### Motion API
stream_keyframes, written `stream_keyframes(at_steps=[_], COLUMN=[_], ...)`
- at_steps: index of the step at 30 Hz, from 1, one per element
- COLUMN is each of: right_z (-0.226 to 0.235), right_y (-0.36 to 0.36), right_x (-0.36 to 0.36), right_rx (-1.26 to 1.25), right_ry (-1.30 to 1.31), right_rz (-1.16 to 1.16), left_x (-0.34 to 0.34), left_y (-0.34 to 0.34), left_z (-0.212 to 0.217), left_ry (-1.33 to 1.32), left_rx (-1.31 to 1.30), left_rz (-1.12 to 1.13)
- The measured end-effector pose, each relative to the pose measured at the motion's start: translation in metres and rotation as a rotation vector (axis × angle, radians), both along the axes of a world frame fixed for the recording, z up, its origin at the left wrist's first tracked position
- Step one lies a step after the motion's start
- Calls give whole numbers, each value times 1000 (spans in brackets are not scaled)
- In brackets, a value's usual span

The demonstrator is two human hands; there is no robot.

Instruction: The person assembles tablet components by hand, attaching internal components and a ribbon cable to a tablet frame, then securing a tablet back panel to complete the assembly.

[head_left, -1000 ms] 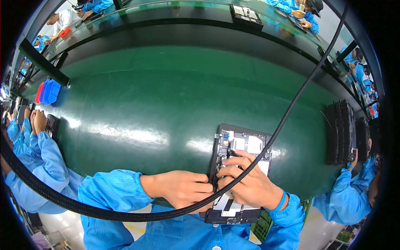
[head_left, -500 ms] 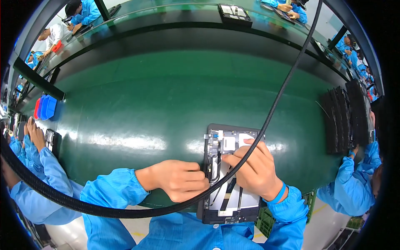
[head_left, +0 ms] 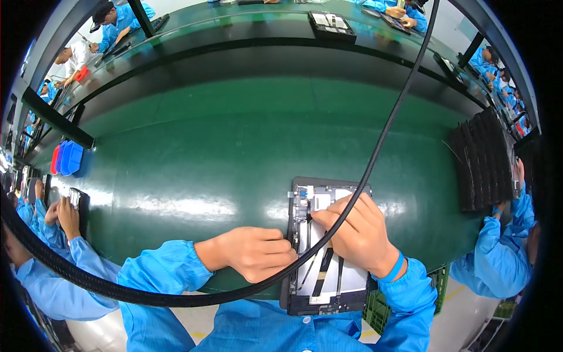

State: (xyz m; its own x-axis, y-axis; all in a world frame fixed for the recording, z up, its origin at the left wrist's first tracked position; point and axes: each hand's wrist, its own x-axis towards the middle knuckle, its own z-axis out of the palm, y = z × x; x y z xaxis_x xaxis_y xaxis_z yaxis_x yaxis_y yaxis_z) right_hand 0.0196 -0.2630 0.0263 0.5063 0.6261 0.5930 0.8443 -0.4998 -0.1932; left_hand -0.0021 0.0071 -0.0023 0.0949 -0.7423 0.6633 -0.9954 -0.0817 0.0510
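Green table (head_left: 234,135) spreads wide before me, shiny where light falls on its nearer left half; beyond it runs another green bench (head_left: 234,26), with people working along it; a thick black cord (head_left: 381,141) sweeps across my view, passing in front of the tablet and my right hand; one blue sleeve (head_left: 94,258) belongs to a person at my left, another (head_left: 492,252) to a person at my right; black slabs (head_left: 484,161) stand packed together at the table's right end; an opened tablet (head_left: 350,284) lies at the near edge, right of centre, its inner parts facing up; my right hand (head_left: 356,232) is over its upper half, thumb and forefinger drawn together, though I cannot tell whether they grip anything; my left hand (head_left: 252,253) is at its left edge, fingers curled side by side, their hold hidden; blue bins (head_left: 71,158) sit far left; a blue band (head_left: 394,267) circles my right wrist.
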Motion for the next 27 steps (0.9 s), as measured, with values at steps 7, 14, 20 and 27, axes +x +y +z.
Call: stream_keyframes(at_steps=[7, 14, 20, 27], right_z=[0, -8, -8, -12], right_y=[12, 13, 11, 11], right_x=[32, 39, 38, 40], right_rx=[175, 291, 321, 333], right_ry=[380, 649, 658, 696], right_rz=[229, 222, 203, 202], left_x=[12, 8, 17, 17], left_y=[-4, 0, -6, -5], left_z=[-9, 2, 1, 2], left_ry=[-77, -126, 34, 43], left_rx=[14, 17, 5, -11], left_rz=[-157, -52, -70, -63])
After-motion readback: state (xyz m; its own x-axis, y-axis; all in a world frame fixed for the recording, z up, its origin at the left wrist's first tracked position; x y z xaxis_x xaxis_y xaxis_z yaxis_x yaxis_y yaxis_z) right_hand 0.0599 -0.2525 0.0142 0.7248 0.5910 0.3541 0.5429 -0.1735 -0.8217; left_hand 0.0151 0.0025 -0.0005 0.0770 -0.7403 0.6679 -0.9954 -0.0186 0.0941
